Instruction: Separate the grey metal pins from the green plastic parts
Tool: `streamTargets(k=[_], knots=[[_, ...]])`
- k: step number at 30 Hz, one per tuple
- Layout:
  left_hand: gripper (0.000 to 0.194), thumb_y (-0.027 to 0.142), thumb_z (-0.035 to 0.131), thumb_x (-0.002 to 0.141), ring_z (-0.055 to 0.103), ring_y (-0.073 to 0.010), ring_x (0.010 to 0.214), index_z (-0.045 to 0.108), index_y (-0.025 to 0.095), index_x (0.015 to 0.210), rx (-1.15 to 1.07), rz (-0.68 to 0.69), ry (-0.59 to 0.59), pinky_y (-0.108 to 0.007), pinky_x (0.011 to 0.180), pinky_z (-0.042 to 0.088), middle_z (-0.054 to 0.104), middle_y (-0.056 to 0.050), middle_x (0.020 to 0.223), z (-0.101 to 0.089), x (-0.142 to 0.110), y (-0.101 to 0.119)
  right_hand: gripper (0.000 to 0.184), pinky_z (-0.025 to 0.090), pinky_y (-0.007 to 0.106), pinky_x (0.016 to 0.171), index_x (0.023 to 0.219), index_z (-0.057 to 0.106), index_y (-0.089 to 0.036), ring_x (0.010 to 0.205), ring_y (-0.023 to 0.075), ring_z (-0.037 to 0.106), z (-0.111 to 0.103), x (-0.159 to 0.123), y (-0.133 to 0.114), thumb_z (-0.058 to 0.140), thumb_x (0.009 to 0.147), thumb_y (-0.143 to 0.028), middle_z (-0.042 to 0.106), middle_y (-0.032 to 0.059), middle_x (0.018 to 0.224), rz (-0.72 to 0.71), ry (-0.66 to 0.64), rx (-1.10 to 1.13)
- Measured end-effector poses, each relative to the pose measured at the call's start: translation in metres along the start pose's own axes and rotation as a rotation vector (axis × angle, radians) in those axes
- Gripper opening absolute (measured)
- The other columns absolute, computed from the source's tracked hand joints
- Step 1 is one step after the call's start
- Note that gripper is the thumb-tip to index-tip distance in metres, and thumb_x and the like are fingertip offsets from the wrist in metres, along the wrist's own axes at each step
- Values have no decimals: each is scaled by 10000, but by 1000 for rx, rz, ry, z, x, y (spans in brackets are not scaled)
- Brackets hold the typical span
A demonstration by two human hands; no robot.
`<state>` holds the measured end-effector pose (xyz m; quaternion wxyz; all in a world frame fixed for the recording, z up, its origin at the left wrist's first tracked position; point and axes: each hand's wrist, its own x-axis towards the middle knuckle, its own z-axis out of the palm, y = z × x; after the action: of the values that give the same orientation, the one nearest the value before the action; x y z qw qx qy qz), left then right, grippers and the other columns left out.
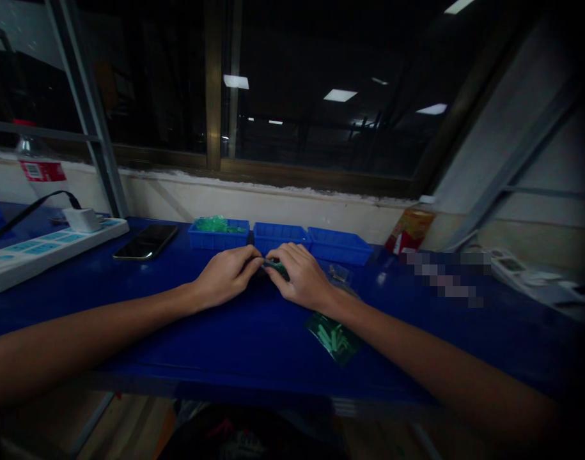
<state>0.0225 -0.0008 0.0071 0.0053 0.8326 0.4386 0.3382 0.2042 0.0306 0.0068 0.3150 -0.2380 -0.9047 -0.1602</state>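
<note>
My left hand (225, 275) and my right hand (302, 278) meet over the middle of the blue table. Between their fingertips is a small dark green piece (277, 268), mostly covered by the fingers, so its kind cannot be made out. The left thumb and forefinger pinch its left end, while the right fingers curl round the other side. Below my right wrist lies a green see-through bag (334, 338) with several pale green sticks in it. A clear bag (339, 275) of small parts rests just beyond that wrist, partly hidden.
Three blue bins line the back: a left bin (218, 241) with green plastic bits, a middle bin (279, 237) and a right bin (341, 248). A phone (146, 243) and power strip (47, 249) lie left. A red-and-yellow drink container (411, 227) stands back right.
</note>
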Motion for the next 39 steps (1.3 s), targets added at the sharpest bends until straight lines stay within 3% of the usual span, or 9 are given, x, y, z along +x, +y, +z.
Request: streamTargets(k=[5,10,13,16,21,32,39], knots=[[297,340,293,903,554,-153,652,521,162,834,25,-62,-98,-276,612,405,588,-23,721,0,-1,-1,216,332,312,696,902,547,-152,768,180,470,0,2,11,377,873,-282,570,67,827,-16,17,-81],[331,372,384,864,549,-211,888,490,164,1098,51,-12,-135,-347,764,429,583,-84,1000,4,-2,-4,207,356,328,729,905,561,-152,826,207,495,2,-4,60,417,852,-290,569,85,868,189,95,-193],[427,390,435,839,476,-242,1051,444,166,1203,101,93,-225,-387,898,365,525,-109,1149,6,-3,-7,206,375,342,732,889,580,-150,840,228,503,4,-11,90,436,837,-288,562,98,846,293,138,-258],[438,402,417,848,448,-247,1090,436,186,1229,109,147,-326,-400,934,325,495,-103,1214,7,-4,-9,212,387,350,719,911,593,-155,829,234,509,6,-16,105,439,835,-279,561,101,845,332,130,-307],[395,403,407,852,491,-240,1005,471,203,1187,122,123,-346,-381,866,369,550,-88,1109,5,-4,-7,225,387,350,718,947,598,-158,843,235,507,10,-17,108,428,843,-263,560,102,861,326,74,-335],[234,369,441,830,541,-210,836,571,177,861,145,62,-277,-348,751,407,584,-58,860,6,-3,-9,256,385,353,712,993,607,-185,855,228,505,15,-19,110,411,854,-271,561,95,870,307,42,-280],[240,320,484,803,552,-195,823,501,188,1002,83,12,-232,-310,707,418,598,-42,866,8,1,-22,274,384,370,741,1009,588,-148,869,244,500,10,-17,106,418,843,-286,552,110,872,315,67,-280]])
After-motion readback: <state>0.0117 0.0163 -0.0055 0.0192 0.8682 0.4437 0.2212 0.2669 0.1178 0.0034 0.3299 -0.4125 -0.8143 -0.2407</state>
